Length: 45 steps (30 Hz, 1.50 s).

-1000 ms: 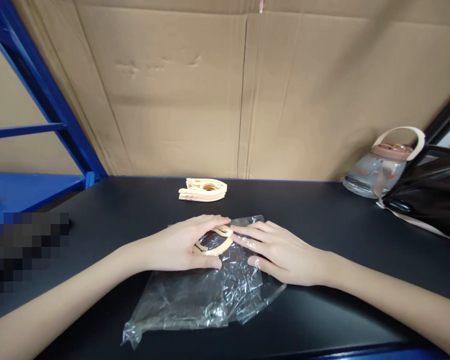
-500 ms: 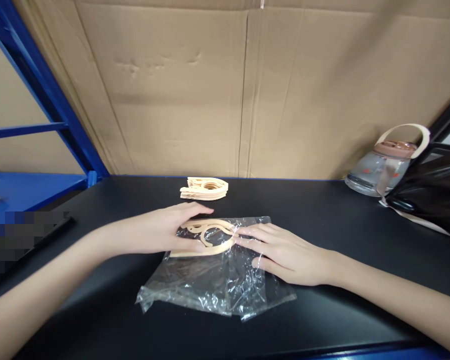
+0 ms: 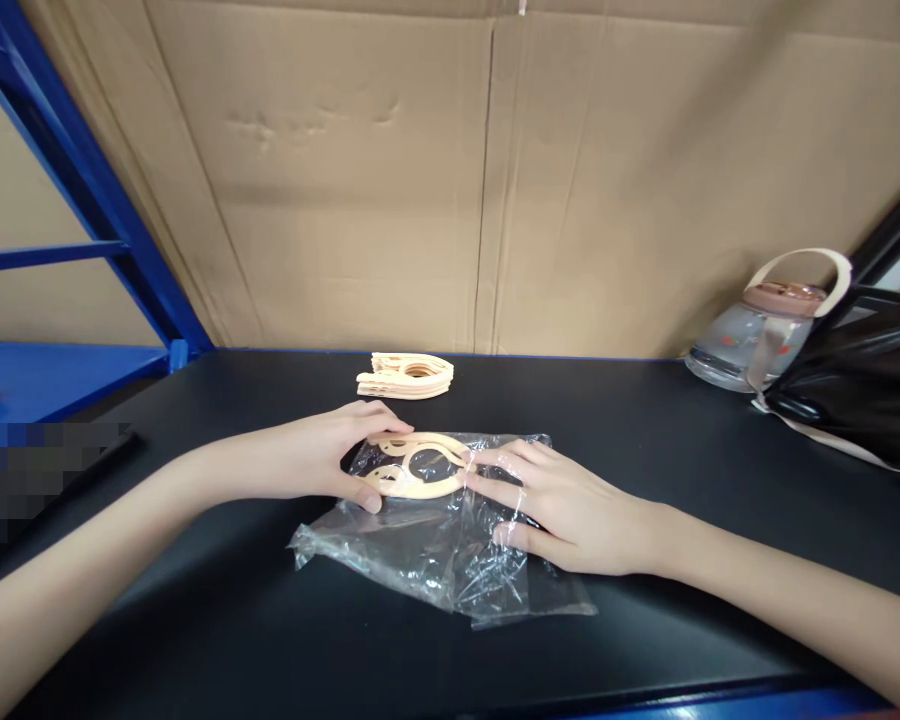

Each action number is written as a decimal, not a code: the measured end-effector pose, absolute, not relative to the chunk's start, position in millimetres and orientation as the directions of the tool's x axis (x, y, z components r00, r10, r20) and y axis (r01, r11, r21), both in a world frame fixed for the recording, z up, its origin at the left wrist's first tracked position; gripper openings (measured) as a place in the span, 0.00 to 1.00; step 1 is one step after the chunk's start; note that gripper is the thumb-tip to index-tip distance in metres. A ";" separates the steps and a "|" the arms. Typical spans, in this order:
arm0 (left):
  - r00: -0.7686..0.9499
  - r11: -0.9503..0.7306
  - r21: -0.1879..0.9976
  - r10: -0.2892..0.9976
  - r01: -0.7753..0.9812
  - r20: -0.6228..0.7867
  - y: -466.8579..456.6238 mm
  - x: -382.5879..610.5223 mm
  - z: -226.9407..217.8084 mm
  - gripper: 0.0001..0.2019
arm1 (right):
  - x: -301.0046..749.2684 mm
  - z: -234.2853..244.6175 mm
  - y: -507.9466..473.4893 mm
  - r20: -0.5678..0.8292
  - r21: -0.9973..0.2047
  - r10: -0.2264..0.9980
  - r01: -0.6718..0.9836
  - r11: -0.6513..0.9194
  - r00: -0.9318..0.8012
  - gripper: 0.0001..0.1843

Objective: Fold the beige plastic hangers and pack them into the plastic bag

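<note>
A cream plastic folding hanger (image 3: pixel 439 488), with its two arms folded close together, lies on a clear plastic bag (image 3: pixel 412 545); whether part of it is inside cannot be told. My left hand (image 3: pixel 330 450) grips its left end, fingers along the far arm and thumb against the near arm. From the right, my right hand (image 3: pixel 577 510) lies over the bag with fingers stretched and apart. Two of its fingertips touch the hanger's rounded right end. Behind the hands sits a stack of similar folded hangers (image 3: pixel 420 388).
The black tabletop (image 3: pixel 217 610) has a blue frame (image 3: pixel 120 215) at its left. A clear water bottle with a pink lid (image 3: pixel 757 330) and a black bag (image 3: pixel 862 380) stand at right. Cardboard (image 3: pixel 360 230) walls the back.
The hanger's two arms have come closer together between my left thumb and fingers. The plastic bag's near edge has crumpled and shifted slightly. My right hand has barely moved.
</note>
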<state>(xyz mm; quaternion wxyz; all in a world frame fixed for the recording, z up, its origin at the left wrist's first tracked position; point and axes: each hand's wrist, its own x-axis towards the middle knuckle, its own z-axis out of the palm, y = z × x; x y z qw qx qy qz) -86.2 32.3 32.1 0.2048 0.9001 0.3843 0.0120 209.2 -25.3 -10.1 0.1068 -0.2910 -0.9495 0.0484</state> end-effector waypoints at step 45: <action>0.760 -0.670 0.376 0.623 0.640 -0.186 6.5 -78.4 39.2 0.40 | 130.1 17.9 128.8 0.245 -0.323 0.747 0.675 0.664 -0.618 0.40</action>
